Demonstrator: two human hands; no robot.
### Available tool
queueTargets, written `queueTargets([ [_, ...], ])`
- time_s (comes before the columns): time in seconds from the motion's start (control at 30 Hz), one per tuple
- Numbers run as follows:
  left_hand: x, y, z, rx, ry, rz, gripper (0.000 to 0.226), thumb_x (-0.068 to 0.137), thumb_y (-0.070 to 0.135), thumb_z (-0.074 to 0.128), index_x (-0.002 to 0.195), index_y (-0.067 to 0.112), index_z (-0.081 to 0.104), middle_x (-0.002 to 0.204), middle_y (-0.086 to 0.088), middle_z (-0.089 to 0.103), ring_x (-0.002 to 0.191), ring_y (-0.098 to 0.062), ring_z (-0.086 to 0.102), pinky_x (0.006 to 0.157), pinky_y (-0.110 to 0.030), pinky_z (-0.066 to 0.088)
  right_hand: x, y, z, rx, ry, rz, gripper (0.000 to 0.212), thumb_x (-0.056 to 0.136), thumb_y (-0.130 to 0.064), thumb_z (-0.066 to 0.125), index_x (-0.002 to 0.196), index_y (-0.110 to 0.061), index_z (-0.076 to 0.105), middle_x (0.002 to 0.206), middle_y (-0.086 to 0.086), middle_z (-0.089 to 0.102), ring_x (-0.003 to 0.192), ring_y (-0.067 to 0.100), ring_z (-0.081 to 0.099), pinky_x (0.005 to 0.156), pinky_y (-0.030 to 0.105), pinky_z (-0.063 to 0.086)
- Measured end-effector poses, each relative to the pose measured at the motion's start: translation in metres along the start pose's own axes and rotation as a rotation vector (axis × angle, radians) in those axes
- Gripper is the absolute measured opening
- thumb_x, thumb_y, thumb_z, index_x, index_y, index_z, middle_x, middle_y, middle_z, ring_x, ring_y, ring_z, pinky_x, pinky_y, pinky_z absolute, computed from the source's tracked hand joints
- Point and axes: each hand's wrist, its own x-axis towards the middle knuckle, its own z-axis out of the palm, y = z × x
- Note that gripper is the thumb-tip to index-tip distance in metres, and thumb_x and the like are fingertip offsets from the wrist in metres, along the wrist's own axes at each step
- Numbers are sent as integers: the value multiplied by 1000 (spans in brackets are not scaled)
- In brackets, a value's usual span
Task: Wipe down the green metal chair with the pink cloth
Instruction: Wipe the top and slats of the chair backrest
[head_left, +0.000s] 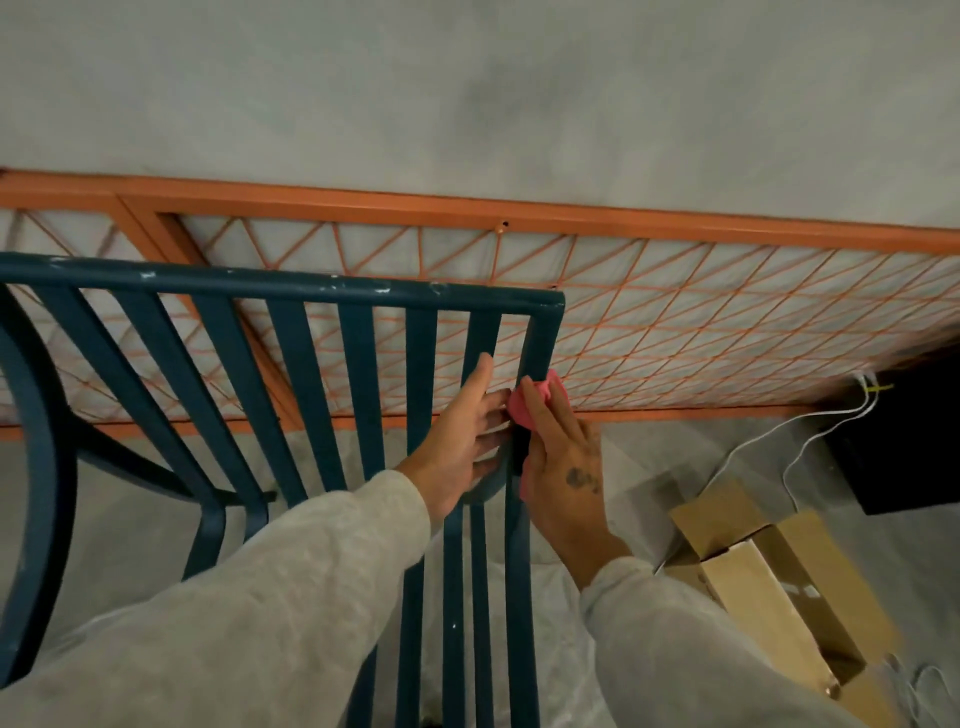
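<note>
Seemingly 2 hands (462, 441), 1 cloth (530, 402)

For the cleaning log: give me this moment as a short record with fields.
chair: green metal chair, slatted back, paint chipped along the top rail
cloth: pink cloth, pressed against the right-hand upright of the chair back
right hand: right hand holds the cloth on that upright
left hand: left hand grips a slat beside it, no cloth
behind chair: orange wire-grid frame leaning at a grey wall
floor, right: open cardboard box, white cables
</note>
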Motion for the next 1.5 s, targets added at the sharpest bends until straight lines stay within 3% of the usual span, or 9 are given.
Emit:
queueTargets([
  [0.2, -17, 11, -19, 70, 199, 129, 62, 91, 63, 42, 134, 20, 55, 134, 5, 61, 120, -11, 57, 110, -38, 37, 28, -29, -36, 362, 208, 180, 48, 104, -18, 46, 152, -23, 40, 152, 3, 48, 137, 22, 48, 113, 48, 43],
  [0.4, -38, 17, -72, 108, 454, 261, 10, 95, 33, 56, 96, 32, 66, 106, 9, 71, 103, -10, 65, 89, -30, 46, 76, -75, -60, 310, 126, 139, 52, 104, -27, 49, 153, -30, 36, 158, -5, 35, 138, 20, 39, 110, 29, 32],
  [0.6, -49, 32, -100, 243, 714, 394, 35, 93, 23, 60, 128, 21, 59, 113, 12, 59, 107, -9, 54, 92, -24, 38, 81, -104, -28, 24, 93, 132, 49, 100, -19, 53, 149, -18, 46, 160, 5, 36, 139, 37, 38, 114, 39, 27],
  [0.77, -45, 42, -110, 311, 550, 406, 42, 94, 16, 56, 135, 27, 56, 130, 15, 59, 120, -8, 54, 104, -30, 41, 74, -161, -6, -1, -36, 20, 56, 100, -22, 52, 154, -21, 36, 162, 6, 32, 137, 38, 40, 113, 52, 38],
  [0.9, -43, 45, -113, 341, 477, 398, 41, 92, 14, 58, 128, 32, 61, 125, 13, 66, 119, -9, 59, 107, -41, 45, 73, -170, -1, 52, -200, -98, 61, 103, -20, 46, 157, -33, 23, 168, -6, 15, 151, 29, 23, 124, 44, 12],
  [0.97, -44, 47, -119, 365, 454, 383, 43, 92, 9, 57, 131, 28, 59, 127, 12, 65, 121, -8, 57, 110, -42, 42, 75, -145, -11, -4, -209, -167, 60, 102, -21, 42, 156, -38, 23, 167, -11, 14, 147, 20, 30, 121, 41, 20],
  [1.13, -50, 57, -125, 391, 350, 326, 46, 92, 0, 55, 127, 29, 59, 125, 12, 64, 123, -10, 56, 109, -36, 41, 73, -86, -48, -17, 66, 64, 63, 97, -5, 54, 155, -24, 35, 165, 1, 25, 144, 36, 38, 113, 56, 39],
  [1.23, -52, 57, -127, 377, 294, 315, 53, 91, -5, 53, 128, 33, 54, 115, 23, 58, 122, -9, 51, 102, -27, 41, 82, -108, -43, -15, 91, 217, 55, 98, -5, 52, 151, -19, 42, 163, 9, 29, 139, 41, 43, 111, 52, 43],
  [1.5, -59, 62, -137, 448, 332, 287, 51, 93, 5, 54, 143, 16, 46, 141, 6, 51, 133, -17, 45, 110, -31, 35, 113, -211, -18, -11, -308, 108, 36, 100, -18, 45, 135, -18, 54, 135, 6, 51, 119, 25, 52, 95, 33, 40],
])
